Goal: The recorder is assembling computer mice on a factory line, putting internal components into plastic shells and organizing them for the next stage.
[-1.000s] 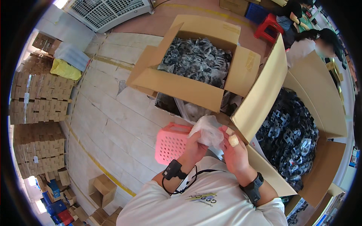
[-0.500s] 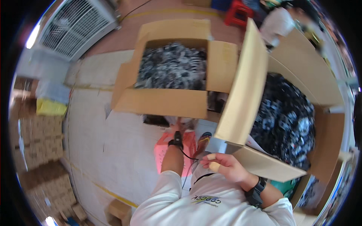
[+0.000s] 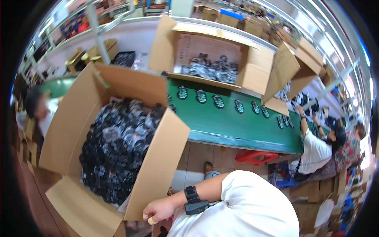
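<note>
My right hand (image 3: 160, 210), with tape on its fingertips and a black strap and black box at the wrist, is by the lower right corner of a big open carton (image 3: 160, 162). Its fingers are curled in and close together. What they hold, if anything, is hidden, and whether they touch the cardboard I cannot tell. Small black parts in clear plastic (image 3: 120, 146) fill the carton in a heap. My left hand is out of view.
A long green worktable (image 3: 233, 126) carries a row of black sole-shaped pieces (image 3: 218, 101) with green markings. Behind them an open carton (image 3: 252, 73) holds bagged parts. A red stool (image 3: 256, 157) sits below. Co-workers (image 3: 316, 154) sit at right; another person (image 3: 37, 104) is at left.
My view has swung to the right, bringing the green worktable in. The left hand, earlier reaching down beneath a carton by a pink crate, has left the picture. My right hand stays near the big carton.
</note>
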Available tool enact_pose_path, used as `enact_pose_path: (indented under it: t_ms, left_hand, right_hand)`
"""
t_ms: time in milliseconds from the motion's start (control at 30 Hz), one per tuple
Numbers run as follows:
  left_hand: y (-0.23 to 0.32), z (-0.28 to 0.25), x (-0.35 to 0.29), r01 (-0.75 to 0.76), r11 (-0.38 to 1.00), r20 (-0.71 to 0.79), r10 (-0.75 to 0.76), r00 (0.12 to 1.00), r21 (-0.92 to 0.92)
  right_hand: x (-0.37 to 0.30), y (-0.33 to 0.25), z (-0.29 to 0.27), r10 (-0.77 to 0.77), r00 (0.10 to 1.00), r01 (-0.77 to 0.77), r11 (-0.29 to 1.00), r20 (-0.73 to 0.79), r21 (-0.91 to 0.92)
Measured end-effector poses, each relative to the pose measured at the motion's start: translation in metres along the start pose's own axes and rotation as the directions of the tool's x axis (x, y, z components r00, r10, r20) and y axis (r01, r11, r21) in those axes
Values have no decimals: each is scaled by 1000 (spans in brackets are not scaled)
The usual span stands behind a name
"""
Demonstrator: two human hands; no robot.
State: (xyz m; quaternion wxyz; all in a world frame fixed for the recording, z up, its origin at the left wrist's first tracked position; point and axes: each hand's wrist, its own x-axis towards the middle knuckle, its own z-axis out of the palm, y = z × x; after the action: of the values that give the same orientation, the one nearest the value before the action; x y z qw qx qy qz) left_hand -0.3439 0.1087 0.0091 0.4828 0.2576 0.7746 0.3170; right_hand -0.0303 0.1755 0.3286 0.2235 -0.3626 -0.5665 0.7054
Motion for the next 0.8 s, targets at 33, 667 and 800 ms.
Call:
enact_pose_path:
  t_ms: [33,667,800]
  left_hand:
    - [1,10,-12,-12,997,90,5,996,82]
    - [142,456,-328,-767,629,985,15,172,124]
    - [189,541,-439,-840,540,976,-147,-161,-57]
  right_hand:
    - [-21,1,-6,-24,999,24,1000,-31,5]
    - [-509,221,-99,481,195,546,671,-855,502]
    - [-546,219,-108,549,-57,686,628,-834,367]
